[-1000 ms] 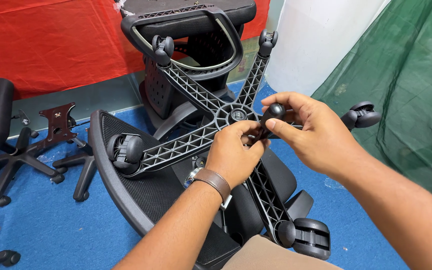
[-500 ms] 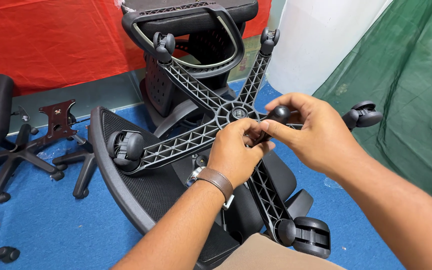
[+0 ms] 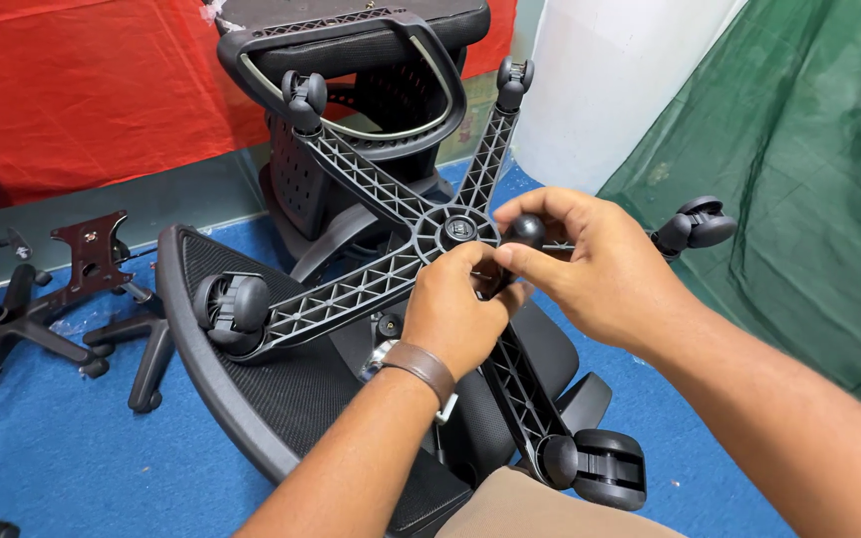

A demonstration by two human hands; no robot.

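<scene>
Pinching a small smooth black knob [image 3: 526,230] w/ thumb and fingertips, right hand [image 3: 590,269] hovers just right of the hub of the five-star chair base [image 3: 391,244]. Base is black ribbed plastic, lattice arms, twin-wheel castors [image 3: 231,304] at the tips. Left hand [image 3: 460,309], brown leather watch strap at the wrist, curls closed round something beneath the knob; what it grips is hidden. Mesh chair back [image 3: 281,399] lies underneath, partly covered by forearms.

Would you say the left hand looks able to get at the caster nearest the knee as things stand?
Probably yes: the left hand sits just above that caster along the same base arm, and nothing lies between them, though its fingers are now busy at the hub.
</scene>
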